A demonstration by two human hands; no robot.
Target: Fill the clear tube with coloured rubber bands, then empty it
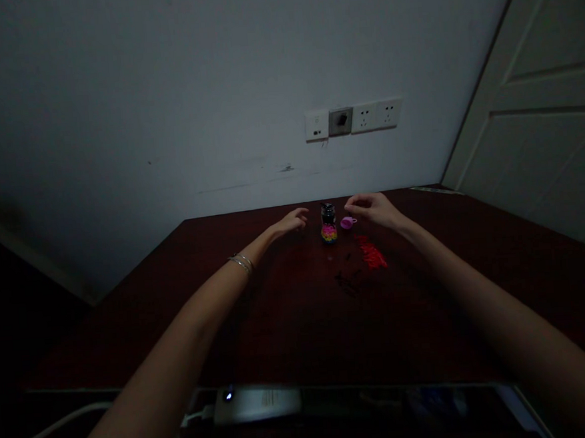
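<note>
In the head view, here's the left hand [289, 223] over the table [278, 307], its fingers [302, 211] loosely spread and partly curled, with nothing visible in their hold. Just beyond those fingertips, to the right, stands the jar [328, 223], right between the two hands: dark in its upper part, pink, yellow and blue pieces showing lower down. Over on the other side, the right hand [376, 210] has its fingers bent in toward the thumb, tips close together; whether they pinch something small, I can't tell. Just below those tips sits the little pink cup [347, 223], handle pointing right. Nearer the camera from the right fingers lie the red pieces [373, 255], loosely heaped, and left of them, nearer still, some scattered dark pieces [346, 283]. Bracelets [242, 262] circle the left wrist, and beyond both hands, wall sockets [364, 118] sit on the wall.
</note>
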